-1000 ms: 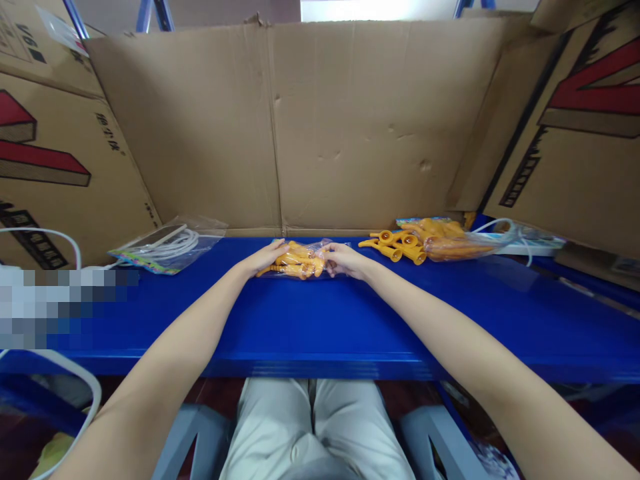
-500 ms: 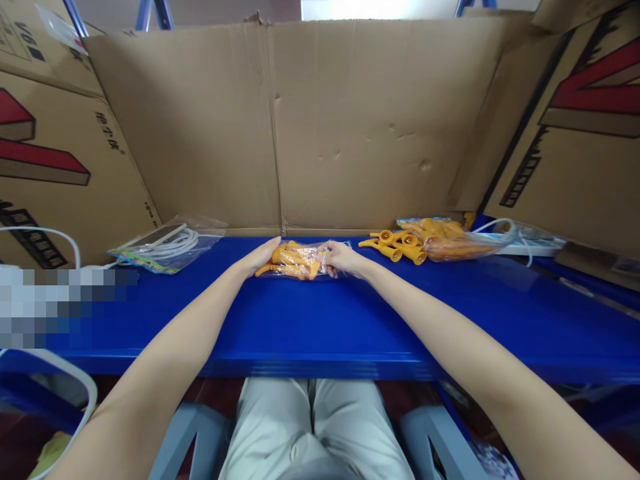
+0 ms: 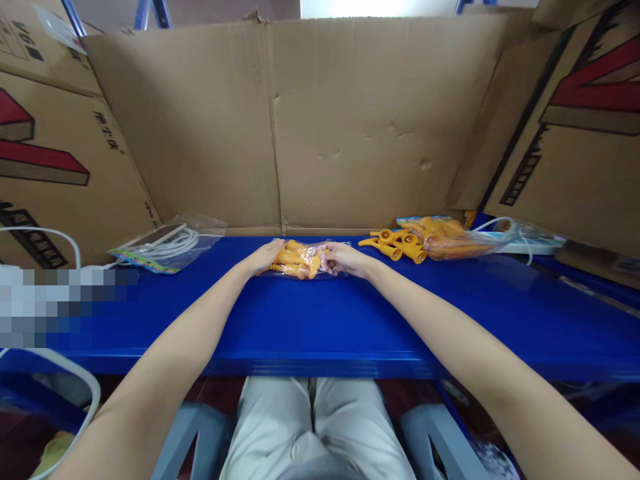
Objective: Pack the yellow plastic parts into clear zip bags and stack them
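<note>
A clear plastic bag of orange plastic pieces [image 3: 299, 261] lies at the far middle of the blue table [image 3: 320, 320]. My left hand [image 3: 263, 256] grips the bag's left end with curled fingers. My right hand [image 3: 344, 259] pinches the bag's right end, fingers closed on the plastic. Both forearms stretch forward over the table.
Loose orange pieces [image 3: 395, 245] and another filled clear bag [image 3: 450, 241] lie at the right. A bag with white cable [image 3: 167, 248] sits at the left. Cardboard sheets [image 3: 320, 127] wall the back and both sides. White cords run along the left and right edges.
My left hand has gone from resting flat beside the bag to gripping its left end. The bag has been squeezed a little narrower between both hands.
</note>
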The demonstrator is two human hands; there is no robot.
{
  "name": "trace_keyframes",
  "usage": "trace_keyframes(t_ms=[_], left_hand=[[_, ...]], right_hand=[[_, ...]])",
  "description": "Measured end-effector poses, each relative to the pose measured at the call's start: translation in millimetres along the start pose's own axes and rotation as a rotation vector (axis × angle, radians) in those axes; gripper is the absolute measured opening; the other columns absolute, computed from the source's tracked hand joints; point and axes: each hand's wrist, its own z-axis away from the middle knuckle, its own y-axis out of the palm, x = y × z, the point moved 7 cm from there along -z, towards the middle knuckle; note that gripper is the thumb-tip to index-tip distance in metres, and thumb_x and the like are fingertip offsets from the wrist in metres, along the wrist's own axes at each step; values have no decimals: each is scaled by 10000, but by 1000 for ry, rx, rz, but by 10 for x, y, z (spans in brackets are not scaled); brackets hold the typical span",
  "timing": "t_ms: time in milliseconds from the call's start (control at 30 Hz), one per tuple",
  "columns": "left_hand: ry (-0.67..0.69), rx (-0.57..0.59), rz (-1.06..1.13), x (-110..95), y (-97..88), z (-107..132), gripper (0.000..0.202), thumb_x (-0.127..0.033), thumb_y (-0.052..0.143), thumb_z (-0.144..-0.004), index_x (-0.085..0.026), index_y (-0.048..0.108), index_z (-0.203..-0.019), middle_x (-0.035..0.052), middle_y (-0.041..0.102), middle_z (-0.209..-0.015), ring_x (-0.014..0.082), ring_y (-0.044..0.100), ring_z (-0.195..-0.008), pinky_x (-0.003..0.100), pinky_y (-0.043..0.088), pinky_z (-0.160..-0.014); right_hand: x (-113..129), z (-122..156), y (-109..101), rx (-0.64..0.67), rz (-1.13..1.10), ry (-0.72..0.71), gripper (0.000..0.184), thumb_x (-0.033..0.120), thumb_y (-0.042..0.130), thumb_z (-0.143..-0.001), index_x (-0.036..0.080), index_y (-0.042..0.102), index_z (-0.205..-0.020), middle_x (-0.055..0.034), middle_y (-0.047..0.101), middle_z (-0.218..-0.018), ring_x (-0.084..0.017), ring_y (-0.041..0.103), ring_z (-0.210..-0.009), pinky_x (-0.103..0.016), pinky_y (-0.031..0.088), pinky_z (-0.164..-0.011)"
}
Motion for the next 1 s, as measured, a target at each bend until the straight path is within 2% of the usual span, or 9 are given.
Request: trace_keyframes(t_ms=[133,300,433,533,633,800,1000], left_hand=[[-46,37,125,-74,65,76,588,-559,435,-840,-114,598,-1188,114,614,-1266,251,554,-1178,349,403,-1017],[-85,3,228,-105,52,118,470,-504,452,-856,-152,645,-1101,79,668,-1182,246,577,-1141,350,419,-1001],[-73,-23,174,-81,10,100,414,-429,462,-861,-130,635,-1089,88,648,-1216,227,551,-1170,336,397,-1020],[-68,-30,105,-65,-12,86,425,-448,457,-864,-128,636,-1078,92,645,-1217,222,546,-1170,327,395,-1017],[-80,-17,136,-61,-13,80,451,-478,460,-857,-132,633,-1090,96,633,-1238,228,550,-1171,333,403,-1007],[-121,3,269,-49,14,83,440,-486,467,-853,-151,651,-1071,85,666,-1186,240,573,-1143,340,427,-979],[-87,-40,221,12,-21,40,414,-442,464,-854,-131,641,-1062,103,643,-1221,226,571,-1144,319,416,-987]], right_hand=[[1,11,13,17,-5,-7,207,50,451,-797,173,495,-957,42,536,-485,-85,467,-412,-171,321,-381],[28,38,32,45,-21,-50,315,45,471,-787,169,510,-1074,46,543,-537,-77,451,-435,-171,312,-398],[18,32,47,110,-49,-54,376,53,471,-794,172,487,-1150,42,552,-571,-79,469,-460,-174,322,-424],[16,29,55,144,-73,-55,408,60,492,-783,171,477,-1176,38,562,-599,-80,476,-474,-179,328,-440],[33,40,73,169,-120,-67,441,65,511,-773,176,473,-1198,34,573,-632,-79,474,-483,-184,328,-450],[46,44,92,157,-185,-82,439,55,513,-771,188,492,-1189,28,587,-681,-74,488,-521,-183,365,-493],[10,-35,90,59,-17,-108,387,42,521,-732,142,563,-1103,48,528,-552,-67,417,-435,-180,293,-414]])
